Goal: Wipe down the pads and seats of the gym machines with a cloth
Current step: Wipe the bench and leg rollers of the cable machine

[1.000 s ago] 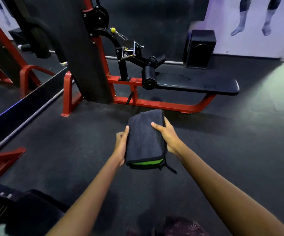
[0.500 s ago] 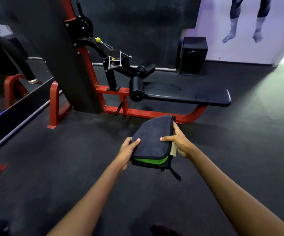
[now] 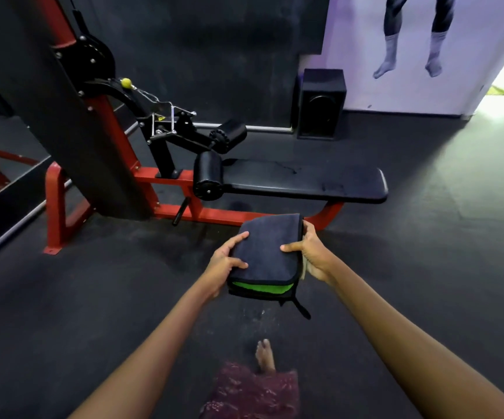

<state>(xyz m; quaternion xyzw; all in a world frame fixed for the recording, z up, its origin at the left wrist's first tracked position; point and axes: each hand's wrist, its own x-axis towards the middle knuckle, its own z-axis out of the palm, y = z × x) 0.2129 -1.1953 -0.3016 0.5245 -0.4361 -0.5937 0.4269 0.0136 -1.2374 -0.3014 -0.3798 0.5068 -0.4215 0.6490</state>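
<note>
A folded dark grey cloth (image 3: 267,252) with a green inner layer is held flat in front of me by both hands. My left hand (image 3: 225,264) grips its left edge and my right hand (image 3: 312,255) grips its right edge. Ahead stands a red-framed gym machine (image 3: 214,213) with a long black seat pad (image 3: 305,179) and a black roller pad (image 3: 208,176) at the seat's left end. A second roller pad (image 3: 229,136) sits behind it. The cloth hangs in the air just short of the seat, not touching it.
A tall black weight column (image 3: 48,101) rises at the left of the machine. A black speaker box (image 3: 321,102) stands against the back wall. A mirror (image 3: 0,164) runs along the left. The floor is dark rubber; my bare foot (image 3: 264,355) shows below.
The machine has grown larger and shifted lower in view as I came closer. Both hands still hold the cloth, the left thumb now lying further onto its top.
</note>
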